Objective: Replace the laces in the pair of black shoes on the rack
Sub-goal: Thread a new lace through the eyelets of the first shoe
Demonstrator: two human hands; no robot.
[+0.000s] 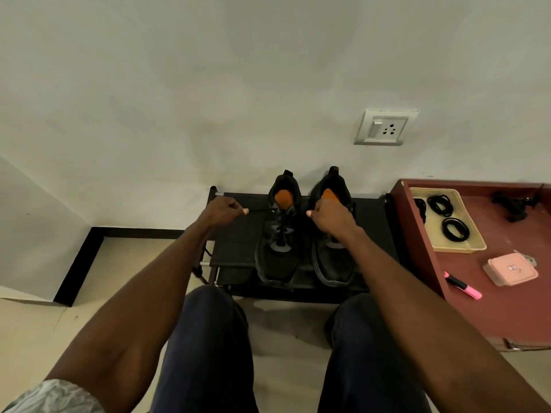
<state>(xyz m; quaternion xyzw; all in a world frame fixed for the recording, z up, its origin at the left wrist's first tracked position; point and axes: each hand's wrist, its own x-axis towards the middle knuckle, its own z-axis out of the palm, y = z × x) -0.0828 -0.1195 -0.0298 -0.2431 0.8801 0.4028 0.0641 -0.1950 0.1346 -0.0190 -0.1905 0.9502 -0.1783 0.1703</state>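
Two black shoes with orange insoles stand side by side on a low black rack (238,234) against the wall. The left shoe (278,257) carries a black lace (281,228) through its eyelets. My left hand (222,211) pinches one end of that lace and holds it taut out to the left. My right hand (326,214) is curled beside the left shoe, over the right shoe (334,263); the lace end it seems to hold is hidden against the dark shoes. The right shoe's lacing is covered by my right wrist.
A reddish table (507,293) stands to the right of the rack. On it are a beige tray (465,248) with coiled black laces (454,229), a pink box (510,269), a pink highlighter (462,284) and a dark bundle at the back. My knees are in the foreground.
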